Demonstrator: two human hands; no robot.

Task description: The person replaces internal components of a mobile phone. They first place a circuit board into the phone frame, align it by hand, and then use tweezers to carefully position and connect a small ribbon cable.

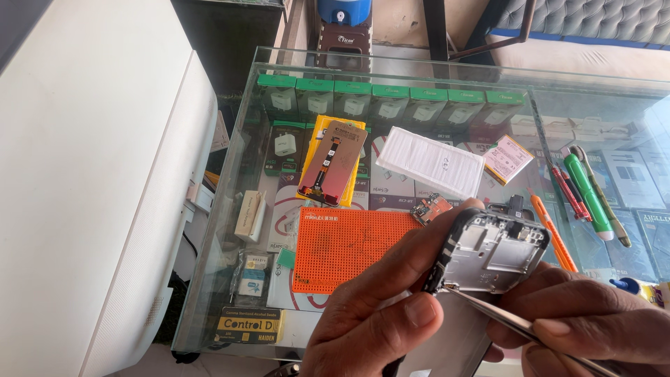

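Picking at the lower left corner of the phone frame (pixel 494 253), the tweezers (pixel 509 320) touch their tip right where the silver inner plate meets the dark rim. The left hand (pixel 380 307) grips that frame from beneath and the side, tilting it up above the glass counter (pixel 237 209); the right hand (pixel 593 321) pinches the tweezers low and flat. Steady work here, I'd say, means a firm left-hand hold and only light prying, so the tip doesn't skid across the plate. Just beyond lie a small circuit board (pixel 431 208), an orange mat (pixel 349 244) and a detached screen (pixel 331 162).
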